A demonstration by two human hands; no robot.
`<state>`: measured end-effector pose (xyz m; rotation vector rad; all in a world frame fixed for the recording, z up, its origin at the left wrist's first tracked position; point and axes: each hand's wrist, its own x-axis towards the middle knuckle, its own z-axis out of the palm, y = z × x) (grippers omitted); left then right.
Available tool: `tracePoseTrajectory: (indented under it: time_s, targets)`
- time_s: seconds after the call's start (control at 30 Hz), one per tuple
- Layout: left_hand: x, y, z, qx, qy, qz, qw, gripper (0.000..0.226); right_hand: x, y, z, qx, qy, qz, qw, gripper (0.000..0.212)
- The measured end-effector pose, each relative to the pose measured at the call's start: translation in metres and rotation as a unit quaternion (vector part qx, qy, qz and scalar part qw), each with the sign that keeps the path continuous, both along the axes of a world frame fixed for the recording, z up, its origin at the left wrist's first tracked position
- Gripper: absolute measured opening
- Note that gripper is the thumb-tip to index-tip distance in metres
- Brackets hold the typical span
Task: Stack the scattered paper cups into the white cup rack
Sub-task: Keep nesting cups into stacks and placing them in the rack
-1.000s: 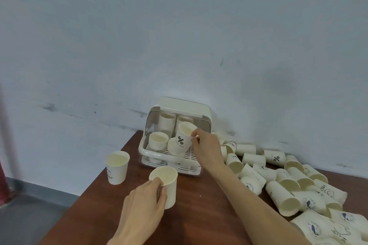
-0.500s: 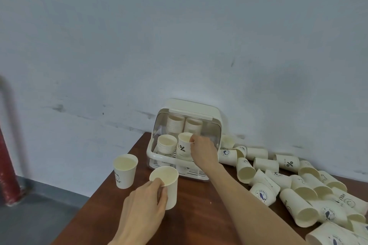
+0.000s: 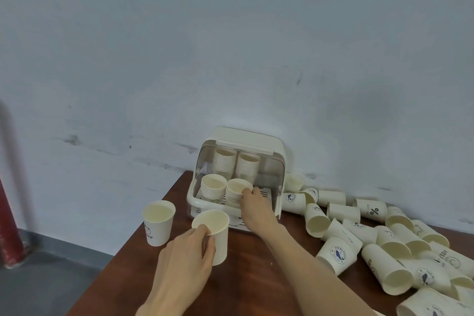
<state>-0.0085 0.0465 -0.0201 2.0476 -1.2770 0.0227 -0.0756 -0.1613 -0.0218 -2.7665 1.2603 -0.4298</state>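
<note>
Lower left of centre: upright cream paper cup with dark print point(image 3: 158, 222) stands alone on the brown wooden table point(image 3: 246, 277). Left hand point(image 3: 185, 261) grips a plain cream paper cup point(image 3: 213, 235) at rim and wall. Centre: right hand point(image 3: 254, 205) pinches the front-right nested cup stack point(image 3: 237, 192) inside the white plastic cup rack point(image 3: 238, 177). Right: scattered toppled paper cups point(image 3: 384, 244). Judged light, thin-walled and crushable; hold gently near the stiffer rim.

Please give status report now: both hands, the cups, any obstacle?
Right hand grips top cup of front right stack in white rack. Left hand holds upright cup on table. Many cups scattered right; nothing blocking rack.
</note>
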Motion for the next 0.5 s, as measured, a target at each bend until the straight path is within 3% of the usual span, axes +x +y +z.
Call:
tracePoseTrajectory:
  time_s: [0.23, 0.5]
  targets:
    - [0.027, -0.038, 0.037, -0.046, -0.035, 0.023, 0.998, 0.021, -0.005, 0.000, -0.006, 0.011, 0.004, 0.006, 1.000, 0.039]
    - [0.069, -0.106, 0.060, -0.087, -0.059, 0.060, 0.993, 0.020, -0.003, -0.002, -0.008, 0.022, 0.007, 0.008, 1.000, 0.043]
